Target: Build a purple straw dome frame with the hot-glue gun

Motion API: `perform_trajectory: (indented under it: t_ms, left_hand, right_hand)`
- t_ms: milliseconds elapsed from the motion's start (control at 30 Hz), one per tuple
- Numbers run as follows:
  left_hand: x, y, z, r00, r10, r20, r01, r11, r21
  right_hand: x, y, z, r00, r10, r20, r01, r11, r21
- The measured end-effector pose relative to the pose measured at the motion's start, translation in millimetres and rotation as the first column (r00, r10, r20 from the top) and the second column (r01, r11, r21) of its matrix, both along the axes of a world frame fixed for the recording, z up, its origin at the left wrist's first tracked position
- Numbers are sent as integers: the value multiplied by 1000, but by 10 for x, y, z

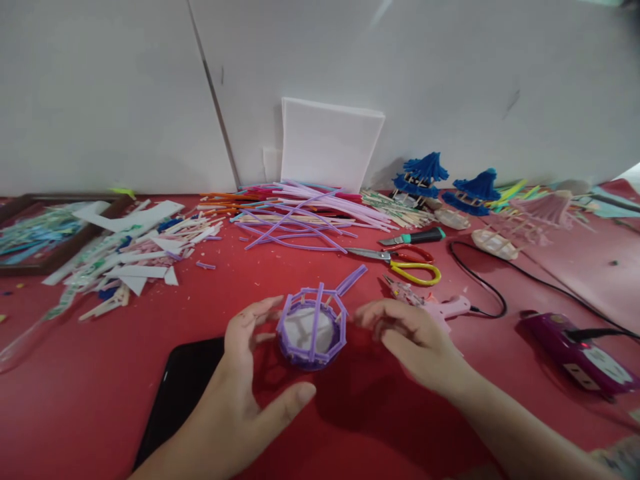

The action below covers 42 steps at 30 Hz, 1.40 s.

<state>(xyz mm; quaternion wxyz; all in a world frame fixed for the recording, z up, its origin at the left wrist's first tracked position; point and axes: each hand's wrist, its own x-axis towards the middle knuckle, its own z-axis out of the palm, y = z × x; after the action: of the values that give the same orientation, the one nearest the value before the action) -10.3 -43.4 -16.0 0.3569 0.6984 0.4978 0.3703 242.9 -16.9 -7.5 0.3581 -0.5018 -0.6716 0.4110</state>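
A small round purple frame of cut straws (312, 328), with a white disc inside, sits on the red table (350, 420) between my hands. My left hand (247, 373) curves round its left side, fingers spread and thumb stretched out below it, fingertips close to or touching the rim. My right hand (407, 340) lies just to the right of the frame, fingers bent and drawn together near its edge. I cannot make out anything in them. A loose purple straw piece (351, 279) rests just behind the frame.
A black phone (180, 393) lies under my left wrist. A pink glue gun (443, 310), scissors (407, 261), a green-handled cutter (413, 237) and a purple power strip (580, 350) with cables lie right. Straw piles (300, 213), white scraps (140, 253) and blue straw models (420, 175) fill the back.
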Motion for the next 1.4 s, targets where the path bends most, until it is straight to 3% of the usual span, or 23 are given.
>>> perform_trajectory:
  t_ms: [233,467,533,633,700,833,967,1233,1333,1367,1400]
  left_hand:
    - [10,33,-100,999,44,-18,-42,995,91]
    - [-8,14,-75,993,-28,-111,40,993,110]
    - [-16,8,-73,987,-28,-161,42,995,86]
    - [-33,8,-81,964,4,-264,26,994,109]
    - [-42,10,-93,952,14,-306,32,989,144]
    - [-51,7,-105,954,-28,-300,80,984,162]
    - [-52,4,-87,952,-33,-305,81,986,144]
    - [-64,2,-109,958,-50,-283,96,984,150]
    - [-85,6,-114,951,-44,-307,90,987,136]
    - [-97,11,-105,952,-46,-301,86,989,122]
    - [-112,18,-89,955,-52,-293,87,991,106]
  right_hand:
    - [-85,-35,-58,984,137,-118,-143,989,-43]
    - [-73,-36,72,951,272,-145,-302,916,-263]
    - [-50,-19,56,962,234,-139,-263,931,-253]
    - [-35,13,-24,978,4,-210,-46,979,-199]
    - [-45,27,-74,953,-110,-281,50,976,-213]
    - [-99,18,-81,956,-55,-289,-36,953,-300]
    - [-150,-3,-19,967,54,-250,-119,960,-252]
    - [-230,-29,15,963,118,-241,-169,964,-205]
    - [-49,45,69,987,72,-142,-89,989,-115]
    - [78,90,90,996,14,-87,-19,998,-57]
    - [237,141,107,992,-120,-41,120,993,2]
